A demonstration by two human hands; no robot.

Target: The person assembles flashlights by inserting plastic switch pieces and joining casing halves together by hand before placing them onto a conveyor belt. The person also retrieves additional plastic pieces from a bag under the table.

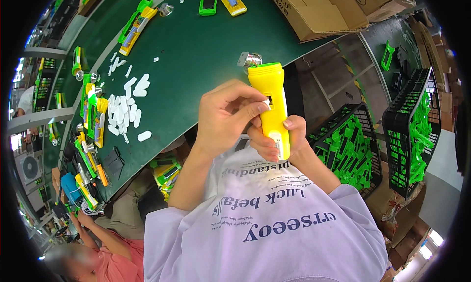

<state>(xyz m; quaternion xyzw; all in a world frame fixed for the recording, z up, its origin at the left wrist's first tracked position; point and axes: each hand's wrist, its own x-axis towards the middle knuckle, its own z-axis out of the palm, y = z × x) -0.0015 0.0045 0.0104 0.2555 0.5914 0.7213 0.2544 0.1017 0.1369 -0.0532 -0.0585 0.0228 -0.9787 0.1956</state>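
A yellow flashlight body with a threaded open top is held upright before my chest. My right hand is wrapped round its lower part. With thumb and forefinger together, my left hand pinches a small white piece against the dark slot in the body's side. A silver lamp reflector sits just beyond the open top; whether it is joined by a wire cannot be made out. On the green table to the left lies a pile of white plastic pieces.
Partly assembled yellow and green flashlights lie along the table's far left. Cardboard boxes stand at the far right edge. Black crates of green parts are on my right. Another person works at the lower left.
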